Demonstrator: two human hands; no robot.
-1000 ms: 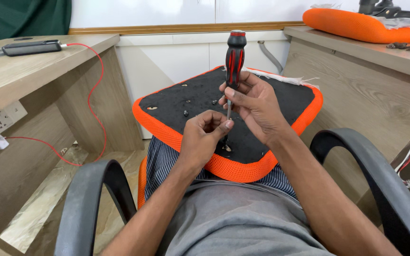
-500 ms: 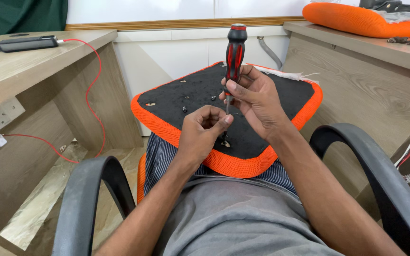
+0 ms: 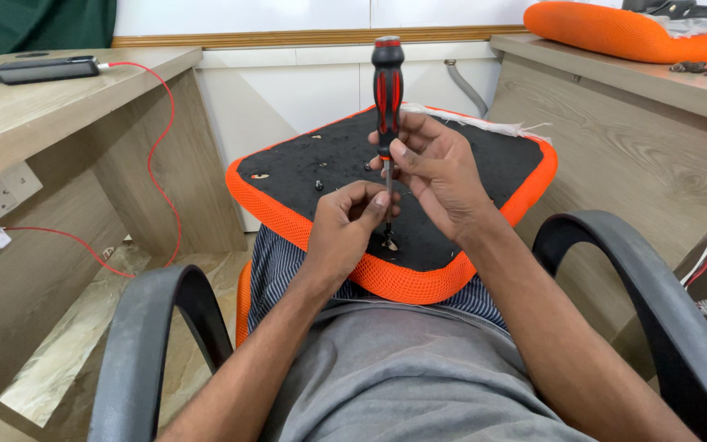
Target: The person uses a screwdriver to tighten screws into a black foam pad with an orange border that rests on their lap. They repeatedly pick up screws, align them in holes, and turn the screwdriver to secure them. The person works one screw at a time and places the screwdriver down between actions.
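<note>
**Screwdriver upright on the seat pad**

Nearest, the grey chair arms [image 3: 157,327] curve up on either side of the lap. Just beyond, the left hand [image 3: 345,233] pinches narrowly around the lower shaft of the screwdriver [image 3: 388,90], beside the tip. The right hand [image 3: 435,168] closes around the shaft just under the red-and-black handle. The tool's long axis stands almost vertical, handle up, tip down onto the black underside of the orange seat pad [image 3: 468,176] resting on the knees. Farther off, an orange cushion [image 3: 623,33] lies on the desk
</note>
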